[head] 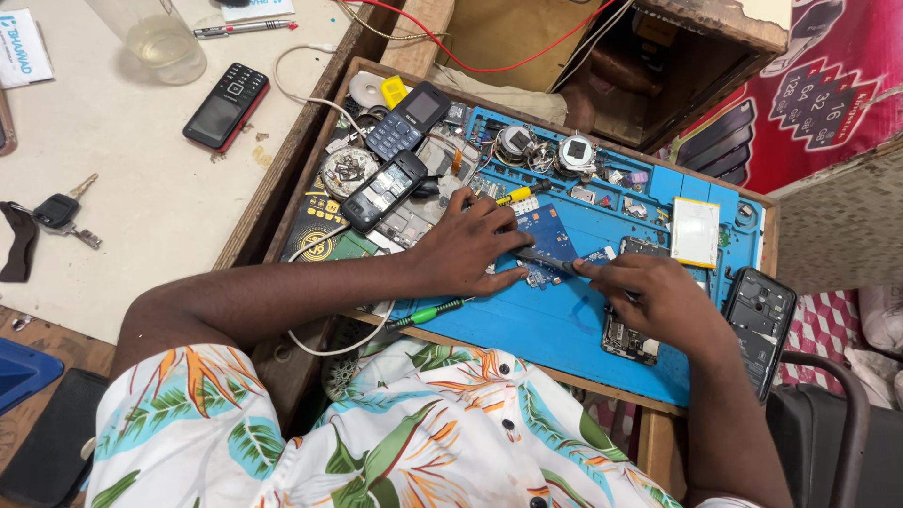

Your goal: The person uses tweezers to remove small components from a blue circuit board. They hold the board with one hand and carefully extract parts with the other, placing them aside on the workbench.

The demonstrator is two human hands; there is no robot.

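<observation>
Hands over blue work mat (564, 325), 1 board between them. My left hand (466, 249) lies flat, fingers spread and pressing down on a blue circuit board (546, 240), thumb along the board's near edge. My right hand (658, 296) is pinched shut on a thin dark tool (550, 261), a blade or tweezers; I cannot tell which. Its tip reaches across from the right hand and meets the near right edge of the board, just beyond the left fingertips.

Step in hand, as I judge it: working at the board's edge with the tool while the left hand pins the board still. Next move calls for steady downward pressure from the left hand and a light, shallow angle on the tool, so the tip does not skid across the board.

Under the right palm: an opened phone body (625, 334), partly hidden. Right of that hand: a dark phone back shell (760, 325), off the mat. Beyond it: a white battery (694, 231). Near the left wrist: a green-handled screwdriver (428, 313). Beyond the left hand: 2 keypad phones (395, 150) and loose parts, too small to sort.
</observation>
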